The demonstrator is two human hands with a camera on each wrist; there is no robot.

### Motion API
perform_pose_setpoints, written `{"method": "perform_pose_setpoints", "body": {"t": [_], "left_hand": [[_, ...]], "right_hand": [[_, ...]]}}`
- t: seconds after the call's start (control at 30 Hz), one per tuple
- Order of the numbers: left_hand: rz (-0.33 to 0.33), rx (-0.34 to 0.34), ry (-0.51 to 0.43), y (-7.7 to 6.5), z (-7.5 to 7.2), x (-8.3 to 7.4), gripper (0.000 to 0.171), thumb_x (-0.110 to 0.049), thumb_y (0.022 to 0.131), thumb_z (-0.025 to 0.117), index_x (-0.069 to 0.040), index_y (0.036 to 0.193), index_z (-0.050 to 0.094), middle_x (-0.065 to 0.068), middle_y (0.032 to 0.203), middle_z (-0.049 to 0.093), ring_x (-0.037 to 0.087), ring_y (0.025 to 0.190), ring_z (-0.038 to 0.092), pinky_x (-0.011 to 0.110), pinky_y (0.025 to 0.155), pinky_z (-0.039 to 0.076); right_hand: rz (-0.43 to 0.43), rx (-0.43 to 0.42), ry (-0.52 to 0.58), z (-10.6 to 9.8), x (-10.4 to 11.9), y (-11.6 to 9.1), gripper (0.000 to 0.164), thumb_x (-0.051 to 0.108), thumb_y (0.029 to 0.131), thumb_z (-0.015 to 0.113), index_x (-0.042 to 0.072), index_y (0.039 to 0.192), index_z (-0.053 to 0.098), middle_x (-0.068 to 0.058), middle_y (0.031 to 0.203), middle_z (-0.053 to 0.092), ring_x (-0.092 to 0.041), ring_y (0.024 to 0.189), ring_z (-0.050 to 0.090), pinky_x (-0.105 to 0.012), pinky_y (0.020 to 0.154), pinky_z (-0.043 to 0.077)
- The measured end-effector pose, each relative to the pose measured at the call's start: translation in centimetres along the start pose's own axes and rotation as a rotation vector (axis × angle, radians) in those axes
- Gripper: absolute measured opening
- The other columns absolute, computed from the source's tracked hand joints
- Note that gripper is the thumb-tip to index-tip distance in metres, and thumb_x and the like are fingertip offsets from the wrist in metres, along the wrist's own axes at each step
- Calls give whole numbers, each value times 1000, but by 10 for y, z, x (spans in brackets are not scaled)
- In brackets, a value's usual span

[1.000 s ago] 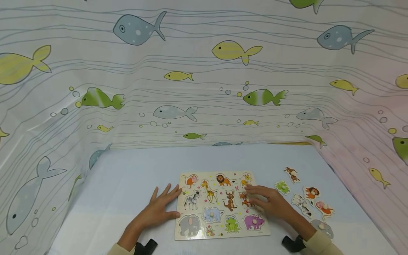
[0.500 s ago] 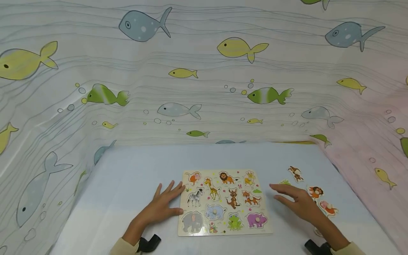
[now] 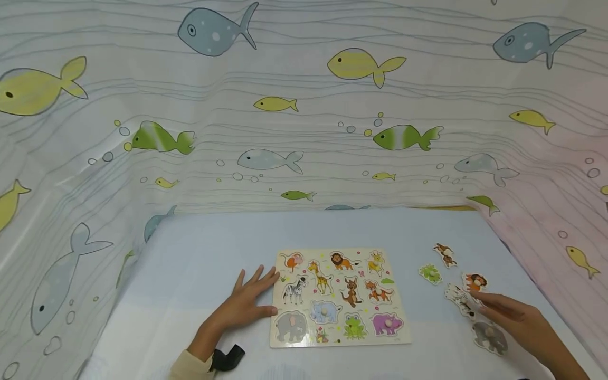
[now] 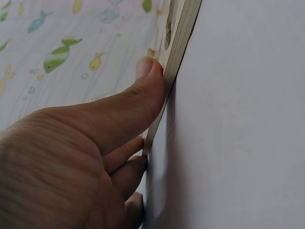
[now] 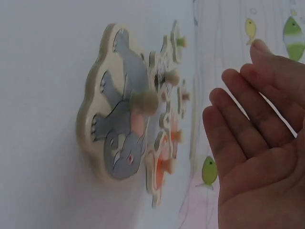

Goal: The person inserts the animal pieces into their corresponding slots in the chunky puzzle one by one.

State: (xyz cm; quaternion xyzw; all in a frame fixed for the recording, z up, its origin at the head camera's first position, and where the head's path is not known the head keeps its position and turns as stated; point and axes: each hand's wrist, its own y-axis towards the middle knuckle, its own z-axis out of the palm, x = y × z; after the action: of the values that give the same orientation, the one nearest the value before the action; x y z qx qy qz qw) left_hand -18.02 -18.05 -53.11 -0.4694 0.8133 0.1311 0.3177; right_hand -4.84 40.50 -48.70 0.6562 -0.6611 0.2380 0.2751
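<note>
A wooden animal puzzle board [image 3: 311, 254] lies on the table. My left hand [image 3: 244, 305] rests at its left edge, fingers spread, thumb touching the side; in the left wrist view the thumb [image 4: 147, 81] lies against the board's edge. To the right of the board, my right hand [image 3: 515, 314] hovers over loose knobbed pieces, fingers nearly straight and holding nothing. Beneath or beside it are the zebra piece [image 3: 457, 298], the lion piece [image 3: 476, 281] and the elephant piece [image 3: 491, 339]. An orange piece [image 5: 162, 167] in the right wrist view is hidden by the hand in the head view.
A frog piece [image 3: 430, 273] and a brown animal piece [image 3: 445, 255] lie farther back on the right. The hippo [image 3: 383, 324] and the blue rhino [image 3: 328, 312] sit in the board with knobs showing. A fish-patterned curtain [image 3: 214, 184] surrounds the white table [image 3: 214, 237].
My right hand has left the board's right side and moved right, over the loose pieces. The left hand stays at the board's left edge. The head view has shifted slightly.
</note>
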Motion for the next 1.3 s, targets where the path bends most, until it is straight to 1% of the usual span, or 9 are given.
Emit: {"method": "perform_pose_setpoints", "body": {"t": [0.17,0.3,0.43,0.5,0.6,0.73,0.93,1.03,1.3], "left_hand": [[13,4,-7,0,-2,1,86,-43,81,78,-15,153,40,3,163,29,36,155,12,62,121,-15],[8,11,-3,0,0,3,87,-44,81,78,-16,154,39,1,163,28,34,156,12,61,121,-15],[6,9,13,1,2,4,88,-45,80,78,-19,155,38,-1,163,27,32,156,13,60,122,-15],[11,-1,13,1,1,4,88,-44,80,78,-18,154,39,-1,163,28,33,156,13,61,122,-14],[17,-5,7,1,1,3,87,-44,80,78,-17,154,40,1,163,29,34,155,14,62,121,-14],[16,1,3,1,1,3,87,-44,80,78,-16,154,40,2,163,29,35,155,13,62,121,-14],[9,9,11,0,2,4,88,-45,80,78,-17,154,39,2,164,29,35,155,13,62,121,-14],[14,7,12,0,1,3,88,-45,80,78,-17,154,39,3,163,29,36,155,13,63,121,-14],[23,-3,1,-1,0,-1,87,-42,80,79,-16,154,40,5,163,30,38,155,14,64,121,-13]], "right_hand": [[206,69,-54,1,-23,-10,50,42,93,67,12,133,65,32,127,54,34,105,37,-2,73,49],[260,120,-144,5,-34,-20,53,52,90,67,19,132,67,18,131,63,37,102,31,-5,74,50],[188,63,-205,12,-37,-27,45,47,87,73,20,123,73,6,122,73,37,101,33,-2,74,48],[142,15,-226,15,-38,-30,41,42,87,75,20,120,74,5,119,74,37,102,34,5,71,41],[112,-26,-227,16,-39,-34,38,37,88,75,17,119,74,2,117,75,36,101,36,5,71,41],[112,-45,-227,17,-40,-37,38,37,88,75,16,119,74,11,114,74,36,100,36,4,70,43],[-42,-129,-238,24,-44,-41,38,23,78,84,20,114,77,27,114,68,37,105,36,8,74,39],[-82,-147,-256,26,-46,-42,37,22,75,86,22,111,78,33,116,62,38,106,33,9,76,36],[-184,-169,-243,25,-48,-40,40,7,72,85,20,110,78,38,122,55,36,112,37,9,81,36]]}}
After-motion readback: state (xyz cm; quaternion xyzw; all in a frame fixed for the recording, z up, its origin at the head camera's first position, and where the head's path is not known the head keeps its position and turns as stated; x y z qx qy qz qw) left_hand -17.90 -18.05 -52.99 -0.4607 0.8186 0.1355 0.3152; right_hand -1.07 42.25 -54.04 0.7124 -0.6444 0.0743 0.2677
